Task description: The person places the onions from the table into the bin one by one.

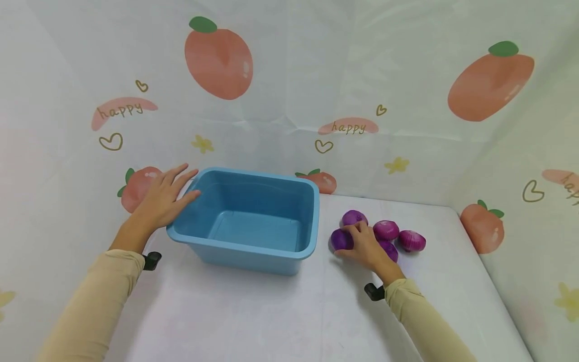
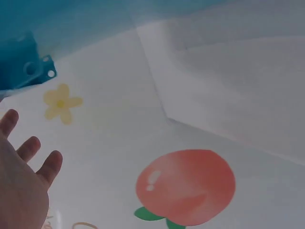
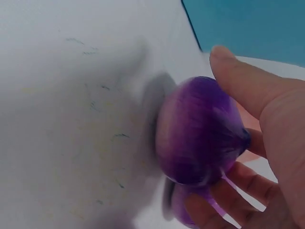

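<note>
My right hand (image 1: 364,247) curls its thumb and fingers round a purple onion (image 1: 342,240), which sits at the table surface. In the right wrist view that onion (image 3: 200,131) lies between thumb and fingers, its pointed tip toward the palm. Behind it is a second onion (image 1: 354,217), close to the fingertips. More onions lie right of the hand: one (image 1: 386,230) at the back, one (image 1: 411,241) farthest right, and one (image 1: 389,250) partly hidden by the hand. My left hand (image 1: 165,201), fingers spread, is at the left rim of a blue plastic basin (image 1: 249,254).
The basin stands left of the onions on a white-covered table (image 1: 253,317), with nothing inside it. A white backdrop (image 1: 289,75) printed with fruit and hearts rises behind the table and along its right side.
</note>
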The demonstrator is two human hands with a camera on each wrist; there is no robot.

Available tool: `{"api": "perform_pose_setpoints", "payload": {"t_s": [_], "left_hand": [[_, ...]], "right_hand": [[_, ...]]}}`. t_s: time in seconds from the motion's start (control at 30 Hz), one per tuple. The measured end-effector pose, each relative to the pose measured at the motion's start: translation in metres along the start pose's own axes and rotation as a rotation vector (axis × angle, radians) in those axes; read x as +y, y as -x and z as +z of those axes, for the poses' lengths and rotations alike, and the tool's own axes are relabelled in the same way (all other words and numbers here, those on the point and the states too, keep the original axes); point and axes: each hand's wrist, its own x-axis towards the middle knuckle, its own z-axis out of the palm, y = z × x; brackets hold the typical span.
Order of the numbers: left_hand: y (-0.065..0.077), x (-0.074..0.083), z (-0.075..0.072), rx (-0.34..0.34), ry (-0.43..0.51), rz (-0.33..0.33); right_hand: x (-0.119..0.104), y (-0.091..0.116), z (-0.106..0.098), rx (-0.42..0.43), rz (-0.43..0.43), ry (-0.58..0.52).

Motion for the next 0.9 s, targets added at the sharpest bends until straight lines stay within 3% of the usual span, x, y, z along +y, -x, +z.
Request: {"api": "perform_pose_setpoints", "payload": {"t_s": [0.37,0.67,0.9], "left_hand": [[0.001,-0.009,0.012,-0.146,0.129,-0.092],[0.002,-0.011,0.016,-0.158,0.197,-0.14],[0.002,-0.01,0.015,-0.18,0.226,-0.168]], "right_hand": [[0.004,0.003,0.011,0.069,-0.046,-0.016],[0.002,0.002,0.012,0.053,-0.039,-0.039],[-0.003,-0.002,0.0,0.045,-0.051,-0.059]]}}
